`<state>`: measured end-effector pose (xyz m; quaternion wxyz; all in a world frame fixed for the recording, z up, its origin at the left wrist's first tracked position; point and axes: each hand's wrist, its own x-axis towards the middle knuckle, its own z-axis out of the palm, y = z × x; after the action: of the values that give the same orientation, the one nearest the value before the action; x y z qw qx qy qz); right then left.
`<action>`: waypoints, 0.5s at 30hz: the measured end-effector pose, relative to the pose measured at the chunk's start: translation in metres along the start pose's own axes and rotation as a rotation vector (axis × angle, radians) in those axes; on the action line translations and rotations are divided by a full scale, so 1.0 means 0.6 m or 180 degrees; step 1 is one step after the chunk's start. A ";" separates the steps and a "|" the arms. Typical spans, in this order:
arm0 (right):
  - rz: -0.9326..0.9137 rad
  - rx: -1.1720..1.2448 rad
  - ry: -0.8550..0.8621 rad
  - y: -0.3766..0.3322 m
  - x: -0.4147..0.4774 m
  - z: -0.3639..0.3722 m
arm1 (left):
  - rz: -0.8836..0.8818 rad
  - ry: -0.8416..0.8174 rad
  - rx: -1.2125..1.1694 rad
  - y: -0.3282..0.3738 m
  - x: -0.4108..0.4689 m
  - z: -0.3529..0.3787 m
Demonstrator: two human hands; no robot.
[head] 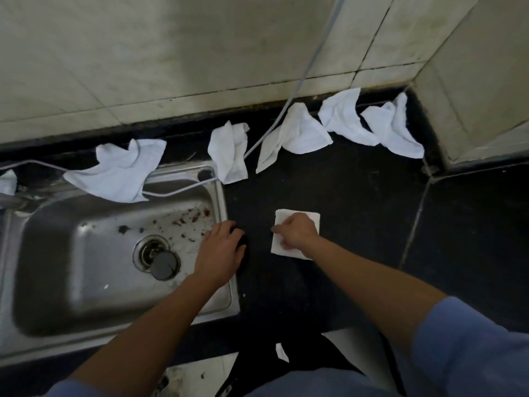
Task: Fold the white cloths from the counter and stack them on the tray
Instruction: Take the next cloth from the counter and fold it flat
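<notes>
Head view, looking straight down: the right hand sits on top of a folded cloth, a neat white square lying flat on the black counter just right of the sink. Its fingers are curled, knuckles up, thumb at the cloth's left edge, but I cannot tell whether it pinches the fabric or only presses it. The left hand lies flat with fingers fairly straight across the sink's right rim, fingertips on a dark shape I can't make out. Along the back of the counter, five loose cloths wait unfolded: one draped over the sink's rear edge, then another, a third, a fourth and the last in the corner. A grey cable runs down the tiled wall between them.
</notes>
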<state>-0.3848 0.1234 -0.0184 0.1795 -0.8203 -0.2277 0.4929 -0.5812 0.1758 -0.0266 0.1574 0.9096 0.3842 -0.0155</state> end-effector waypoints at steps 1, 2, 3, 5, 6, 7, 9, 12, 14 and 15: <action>-0.0145 -0.0181 0.0077 0.002 -0.006 -0.003 | 0.0051 0.0032 -0.0037 0.004 0.003 0.001; -0.0335 -0.0418 0.0234 0.007 -0.013 -0.009 | 0.0131 0.0058 -0.0069 0.011 0.008 0.002; -0.0558 -0.0686 0.0447 0.019 -0.015 -0.016 | 0.0236 0.0066 -0.0077 0.022 0.014 0.004; -0.1148 -0.1273 0.0852 0.048 -0.015 -0.036 | 0.0518 0.0017 0.0020 0.049 0.025 0.014; -0.1442 -0.1547 0.0962 0.061 -0.012 -0.046 | 0.0680 -0.0030 0.0096 0.063 0.029 0.023; -0.1643 -0.1773 0.1016 0.071 -0.006 -0.056 | 0.0829 -0.0114 0.0167 0.076 0.031 0.033; -0.1716 -0.2159 0.0983 0.083 0.011 -0.070 | 0.0969 -0.0327 0.0260 0.091 0.027 0.053; -0.1288 -0.2263 0.0585 0.072 0.034 -0.084 | 0.0914 -0.0396 0.0367 0.087 0.015 0.071; -0.0962 -0.2120 0.0229 0.051 0.045 -0.090 | 0.0921 -0.0380 0.0424 0.082 0.011 0.074; -0.0807 -0.2092 0.0088 0.041 0.051 -0.093 | 0.0932 -0.0385 0.0456 0.082 0.010 0.075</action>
<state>-0.3178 0.1157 -0.0283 -0.0313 -0.8061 -0.4718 0.3559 -0.5378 0.1343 -0.0566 0.1156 0.9622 0.2352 -0.0745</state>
